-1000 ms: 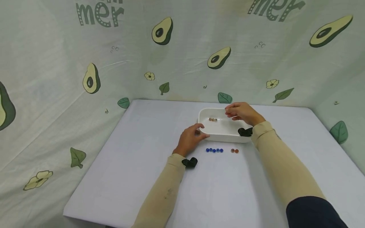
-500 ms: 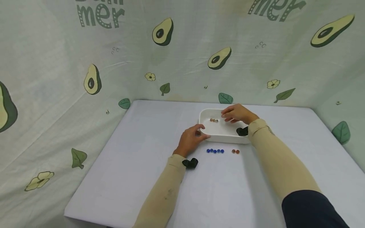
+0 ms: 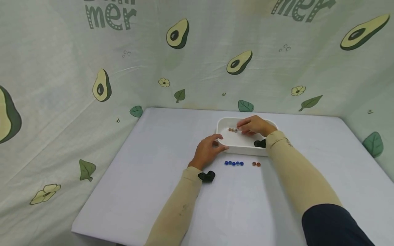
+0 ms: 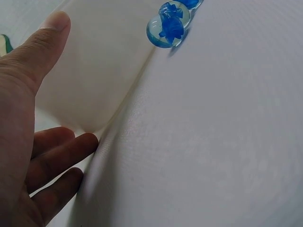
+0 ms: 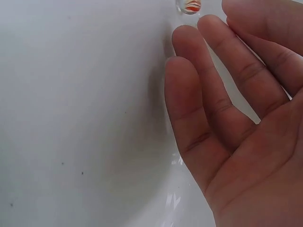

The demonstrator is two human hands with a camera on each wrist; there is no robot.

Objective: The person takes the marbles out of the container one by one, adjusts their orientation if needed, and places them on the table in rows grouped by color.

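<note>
A white tray (image 3: 243, 145) sits toward the far middle of the counter (image 3: 154, 171), with open counter to its left and in front. The left hand (image 3: 207, 150) holds the tray's near-left corner, thumb over the rim and fingers curled against its wall. The right hand (image 3: 253, 125) is inside the tray, its fingers relaxed and straight, clamped on nothing, its fingertips just beside the orange marbles (image 3: 233, 130). A row of blue marbles (image 3: 234, 163) and two more orange marbles lie just before the tray's near wall. Only the right wrist view shows the fingers (image 5: 199, 90) apart above the tray floor, with one marble (image 5: 189, 5) at their tips.
</note>
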